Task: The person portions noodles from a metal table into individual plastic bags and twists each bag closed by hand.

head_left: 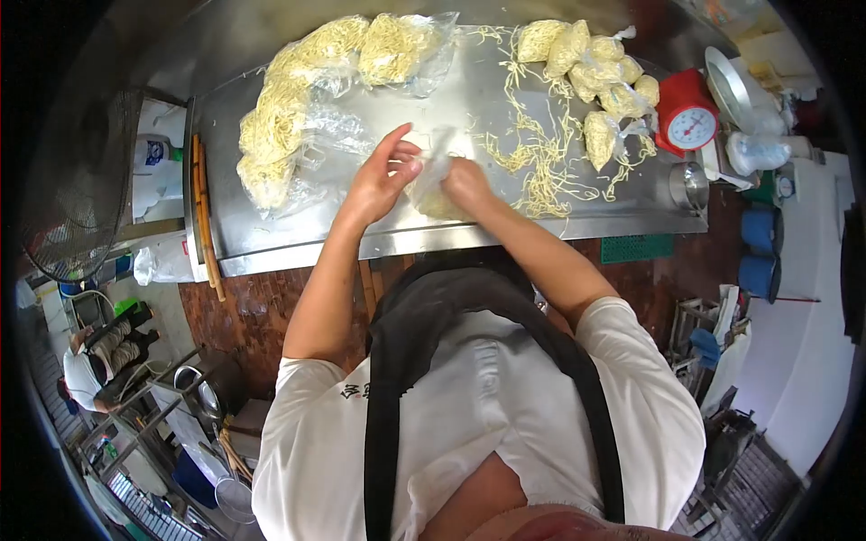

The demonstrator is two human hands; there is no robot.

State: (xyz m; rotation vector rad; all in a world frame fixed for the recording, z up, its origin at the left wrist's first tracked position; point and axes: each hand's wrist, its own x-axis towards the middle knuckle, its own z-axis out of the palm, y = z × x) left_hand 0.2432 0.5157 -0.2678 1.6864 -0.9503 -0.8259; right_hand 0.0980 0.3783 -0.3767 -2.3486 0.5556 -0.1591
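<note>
Over the front middle of the steel table [361, 236], my right hand [466, 187] is closed around part of a clear plastic bag [431, 196]. The bag hangs below and to the left of my fist; its contents are hard to make out. To its left is my left hand [383, 180], fingers apart and holding nothing. Large clear bags of pale noodles [275, 122] curve along the table's left and back. Loose noodles [541, 162] lie scattered to the right of my right hand. Small tied noodle bags [600, 72] are heaped at the back right.
A red dial scale [687, 113] stands at the right end, with a metal pan [727, 88] behind it and a steel cup [690, 185] in front. Bamboo poles [204, 216] lean along the left edge. Another person [90, 370] is far off at the left.
</note>
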